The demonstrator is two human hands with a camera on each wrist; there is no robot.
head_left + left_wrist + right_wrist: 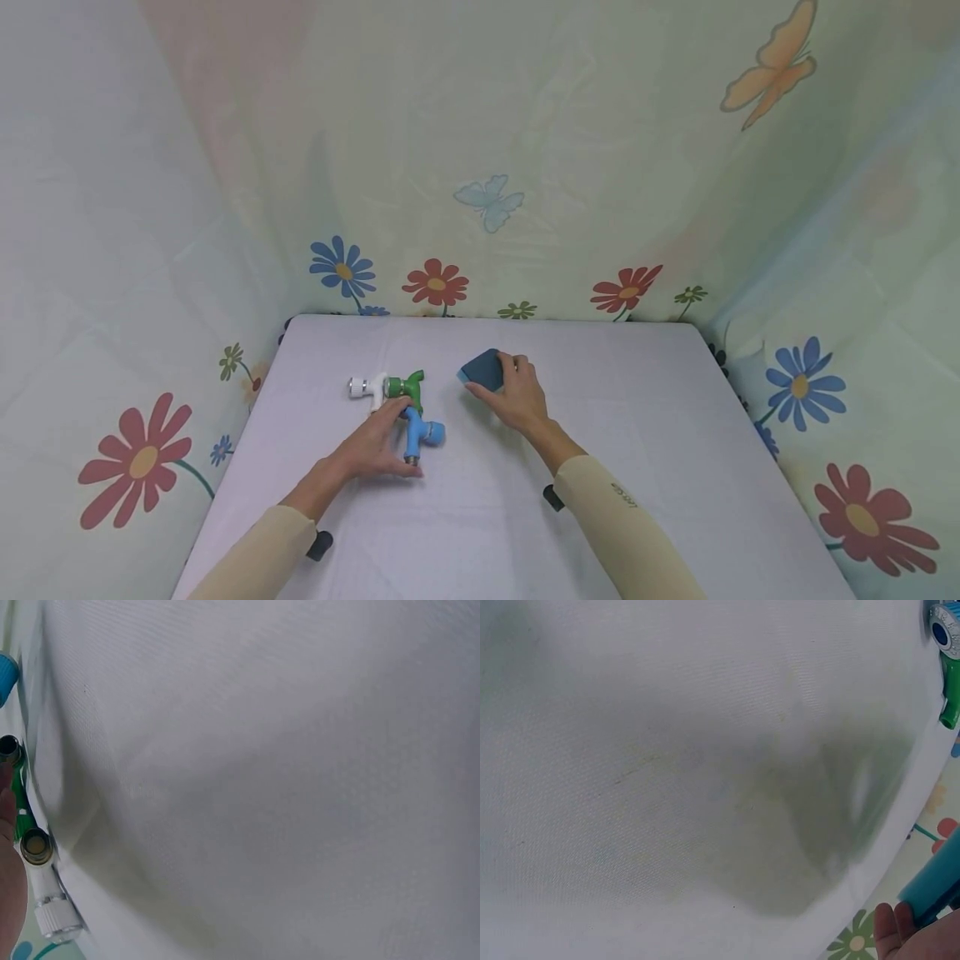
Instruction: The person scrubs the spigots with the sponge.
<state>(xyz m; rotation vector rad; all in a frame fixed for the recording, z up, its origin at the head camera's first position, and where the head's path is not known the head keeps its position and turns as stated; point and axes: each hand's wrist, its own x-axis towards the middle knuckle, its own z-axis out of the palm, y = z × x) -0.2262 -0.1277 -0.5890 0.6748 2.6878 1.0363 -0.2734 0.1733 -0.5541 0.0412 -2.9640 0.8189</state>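
On the white table, a blue plastic tap [414, 435] lies close to a green tap [406, 387], with a white tap [367, 387] at their left. My left hand [375, 443] is over the blue tap, fingertips by its upper end and the extended thumb near its threaded end. In the left wrist view, the white tap [54, 904] and part of the green tap [22, 806] show at the left edge. My right hand [519, 395] holds a dark blue block [483, 369] with a lighter blue side between thumb and fingers, above the table. The right wrist view catches the block [935, 881] only partly.
The white-covered table [660, 467] has its back edge against a hanging cloth [562, 192] printed with flowers and butterflies. Similar cloth hangs on both sides. A dark wrist device [320, 546] is under the left forearm, another [553, 497] under the right.
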